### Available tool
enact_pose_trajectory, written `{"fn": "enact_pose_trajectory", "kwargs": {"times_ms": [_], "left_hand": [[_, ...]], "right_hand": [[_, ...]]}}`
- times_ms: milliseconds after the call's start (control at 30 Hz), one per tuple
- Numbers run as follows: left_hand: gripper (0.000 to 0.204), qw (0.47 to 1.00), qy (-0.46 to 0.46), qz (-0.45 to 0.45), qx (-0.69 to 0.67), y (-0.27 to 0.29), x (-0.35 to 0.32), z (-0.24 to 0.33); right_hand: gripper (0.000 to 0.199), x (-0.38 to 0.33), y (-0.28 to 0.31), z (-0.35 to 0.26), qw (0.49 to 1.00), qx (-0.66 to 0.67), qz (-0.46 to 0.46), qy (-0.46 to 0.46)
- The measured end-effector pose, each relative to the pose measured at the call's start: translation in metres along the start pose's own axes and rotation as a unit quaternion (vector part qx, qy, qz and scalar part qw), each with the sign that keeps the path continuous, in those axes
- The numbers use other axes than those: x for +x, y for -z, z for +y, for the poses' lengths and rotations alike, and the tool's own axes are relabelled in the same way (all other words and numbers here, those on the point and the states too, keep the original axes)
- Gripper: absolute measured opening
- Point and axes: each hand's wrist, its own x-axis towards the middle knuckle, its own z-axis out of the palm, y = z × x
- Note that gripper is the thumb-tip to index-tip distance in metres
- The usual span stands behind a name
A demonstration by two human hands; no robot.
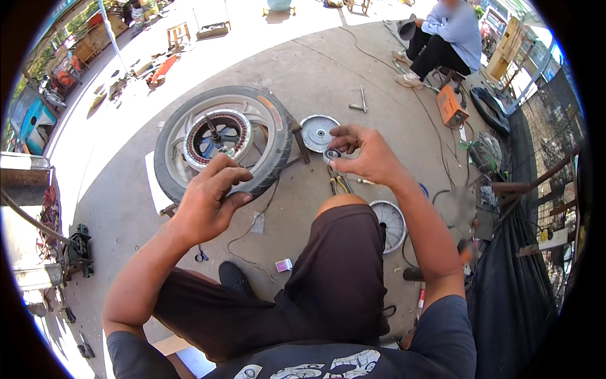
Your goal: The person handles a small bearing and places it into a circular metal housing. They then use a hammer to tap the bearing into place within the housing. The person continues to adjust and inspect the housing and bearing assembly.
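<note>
My right hand (361,153) pinches a small ring-shaped metal bearing (331,155) between thumb and fingers, in the air beside the wheel. Over the near rim of the wheel (271,161) hovers my left hand (211,196), its fingers bent and the thumb apart from them, with nothing visible between. The wheel has a black tyre and a grey spoked rim. At its centre sits an electric hub motor (218,136) with copper windings and an axle sticking up. A round metal hub cover (320,132) lies just beyond my right hand.
A second round cover (388,226) lies by my right knee, and pliers (341,184) lie in front of it. A T-shaped tool (360,101), a small pink box (284,265) and cables are on the floor. A seated person (445,41) is near an orange machine (452,106).
</note>
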Motion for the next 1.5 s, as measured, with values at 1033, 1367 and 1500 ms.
{"fn": "enact_pose_trajectory", "kwargs": {"times_ms": [1033, 1367, 1500], "left_hand": [[0.026, 0.985, 0.155, -0.033, -0.072, -0.022, 0.01, -0.008], [0.025, 0.982, 0.164, -0.048, -0.081, -0.021, 0.011, -0.012], [0.025, 0.983, 0.161, -0.044, -0.078, -0.022, 0.009, -0.012]], "right_hand": [[0.04, -0.234, -0.04, 0.329, 0.881, -0.297, 0.184, -0.32], [0.037, -0.24, -0.05, 0.343, 0.883, -0.311, 0.208, -0.282], [0.038, -0.24, -0.052, 0.342, 0.879, -0.318, 0.195, -0.297]]}}
